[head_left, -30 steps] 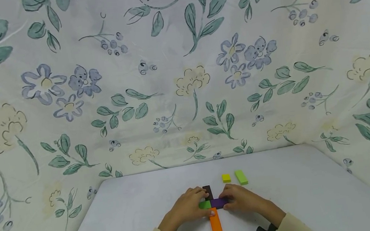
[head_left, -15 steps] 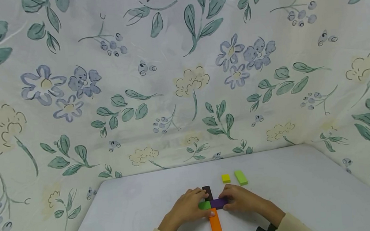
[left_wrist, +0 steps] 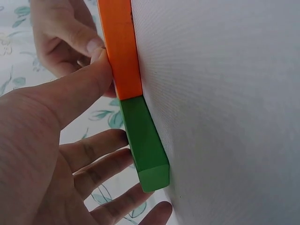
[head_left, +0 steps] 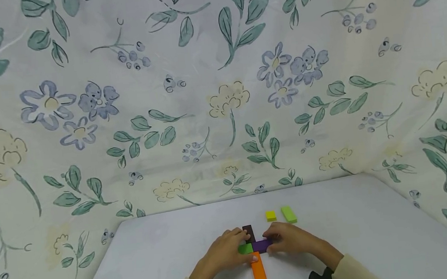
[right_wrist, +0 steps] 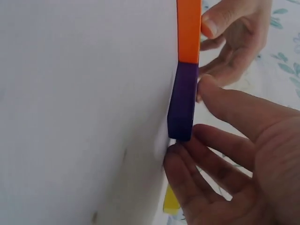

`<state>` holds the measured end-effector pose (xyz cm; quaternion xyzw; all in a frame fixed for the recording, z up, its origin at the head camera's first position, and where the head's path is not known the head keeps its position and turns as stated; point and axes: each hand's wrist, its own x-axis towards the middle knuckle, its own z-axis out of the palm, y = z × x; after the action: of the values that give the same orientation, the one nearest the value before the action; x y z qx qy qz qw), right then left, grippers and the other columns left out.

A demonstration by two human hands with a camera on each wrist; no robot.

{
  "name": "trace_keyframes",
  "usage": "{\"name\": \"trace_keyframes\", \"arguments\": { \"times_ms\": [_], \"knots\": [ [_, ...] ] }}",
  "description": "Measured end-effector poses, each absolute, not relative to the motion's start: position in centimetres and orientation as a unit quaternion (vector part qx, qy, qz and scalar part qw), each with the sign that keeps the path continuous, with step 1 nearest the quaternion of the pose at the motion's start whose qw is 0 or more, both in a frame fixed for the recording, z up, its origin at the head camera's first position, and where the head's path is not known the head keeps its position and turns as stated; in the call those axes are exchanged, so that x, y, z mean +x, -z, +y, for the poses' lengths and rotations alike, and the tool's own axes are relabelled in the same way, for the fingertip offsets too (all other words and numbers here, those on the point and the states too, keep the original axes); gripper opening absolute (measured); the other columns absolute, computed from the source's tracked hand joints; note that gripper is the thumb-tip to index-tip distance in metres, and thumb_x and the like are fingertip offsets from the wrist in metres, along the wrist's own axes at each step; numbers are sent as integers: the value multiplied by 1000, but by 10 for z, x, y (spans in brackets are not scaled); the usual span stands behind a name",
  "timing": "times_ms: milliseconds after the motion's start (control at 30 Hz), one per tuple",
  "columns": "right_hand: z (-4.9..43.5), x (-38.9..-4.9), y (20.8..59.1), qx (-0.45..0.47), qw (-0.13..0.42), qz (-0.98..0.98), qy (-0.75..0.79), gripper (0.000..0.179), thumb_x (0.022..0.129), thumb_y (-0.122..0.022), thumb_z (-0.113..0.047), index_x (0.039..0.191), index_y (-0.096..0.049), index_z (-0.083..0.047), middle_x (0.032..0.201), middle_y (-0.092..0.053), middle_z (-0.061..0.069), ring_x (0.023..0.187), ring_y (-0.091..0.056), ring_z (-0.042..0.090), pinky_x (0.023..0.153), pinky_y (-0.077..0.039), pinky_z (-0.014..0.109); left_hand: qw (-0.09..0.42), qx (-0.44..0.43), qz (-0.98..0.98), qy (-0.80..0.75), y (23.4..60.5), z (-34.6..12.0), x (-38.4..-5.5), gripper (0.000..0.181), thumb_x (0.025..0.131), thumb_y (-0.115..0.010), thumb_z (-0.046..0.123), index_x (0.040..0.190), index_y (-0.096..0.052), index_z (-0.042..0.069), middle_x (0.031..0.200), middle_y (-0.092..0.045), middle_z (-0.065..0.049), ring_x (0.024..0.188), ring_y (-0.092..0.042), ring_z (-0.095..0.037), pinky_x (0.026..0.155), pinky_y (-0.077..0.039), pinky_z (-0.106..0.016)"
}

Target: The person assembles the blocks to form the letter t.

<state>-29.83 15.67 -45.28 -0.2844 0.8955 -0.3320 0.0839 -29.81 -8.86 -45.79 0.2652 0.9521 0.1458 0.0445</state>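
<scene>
In the head view, an orange block (head_left: 260,276), a green block (head_left: 246,248), a purple block (head_left: 261,246) and a dark brown block (head_left: 249,232) meet in a cross on the white table. My left hand (head_left: 227,250) has its thumb on the orange block's inner end and a fingertip at the brown block. Its other fingers spread along the green block (left_wrist: 143,136) in the left wrist view. My right hand (head_left: 290,238) holds the purple block's outer part between thumb and fingers. The right wrist view shows the thumb at the purple block's (right_wrist: 183,98) edge, fingertips around its end.
Behind the cross lie a small yellow block (head_left: 270,216) and a light green block (head_left: 289,214). The white table (head_left: 168,237) backs onto a floral cloth (head_left: 206,127). Dark wrist-worn devices (head_left: 321,278) show beside the cream sleeves.
The head view has shifted very slightly. Both hands and the blocks keep nearly the same places relative to one another.
</scene>
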Motion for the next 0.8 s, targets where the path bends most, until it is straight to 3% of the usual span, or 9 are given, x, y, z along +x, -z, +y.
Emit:
{"name": "trace_keyframes", "arguments": {
  "times_ms": [133,367,567,800],
  "knots": [
    [160,-303,450,-265,75,894,354,38,89,-76,-24,119,-68,-2,105,-70,5,90,-63,15,79,-59,30,40,267,952,-144,457,-91,-299,68,82,-71,63,134,-64,21,143,-57,-5,126,-56,-26,103,-50,-51],
    [168,-316,446,-190,-8,918,348,28,89,-75,-18,113,-69,-3,102,-71,5,91,-66,16,79,-59,34,43,269,951,-149,455,-93,-301,68,83,-71,62,136,-63,20,144,-57,-5,129,-54,-27,104,-48,-52],
    [169,-336,445,-85,-15,929,361,22,89,-75,-15,108,-70,-4,99,-71,5,93,-67,19,81,-60,37,40,270,951,-143,453,-92,-304,68,84,-70,62,137,-62,20,144,-56,-6,129,-54,-27,105,-47,-52],
    [170,-352,463,-82,-10,936,341,21,87,-76,-11,106,-70,-3,101,-71,6,94,-67,19,83,-59,37,63,262,950,-161,454,-90,-296,67,83,-72,59,136,-62,20,145,-56,-6,128,-54,-28,105,-47,-53]
  ]
}}
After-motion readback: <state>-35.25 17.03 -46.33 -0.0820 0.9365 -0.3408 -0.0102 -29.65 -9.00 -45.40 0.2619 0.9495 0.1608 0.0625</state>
